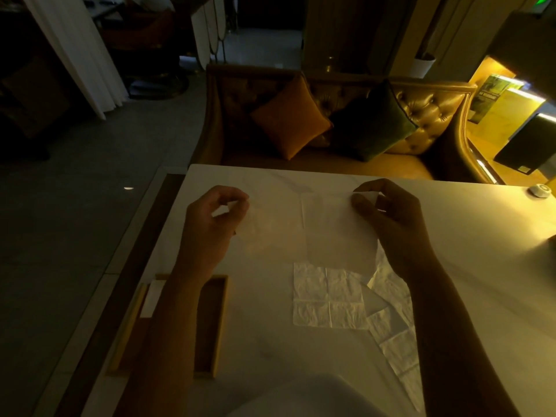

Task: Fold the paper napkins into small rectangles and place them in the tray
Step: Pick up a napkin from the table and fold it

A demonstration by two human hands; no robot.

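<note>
Held napkin: thin white paper napkin [331, 227] stretched between both hands above the table, ready to fold.
Left hand [210, 224]: pinching one top corner.
Right hand [391, 218]: pinching the other.
Tray: long wooden tray [210, 326] under the left forearm, within reach.
Spare napkins: creased white napkins [328, 299] below the right hand.

The left forearm [177, 320] crosses the tray [210, 320] and hides most of its interior; only a pale strip shows at the tray's left wall, contents indeterminate. Right of the tray, the held napkin [337, 230] is motion-blurred toward the left hand [210, 224]. The right forearm [451, 326] covers part of the flat napkins [328, 299].
</note>
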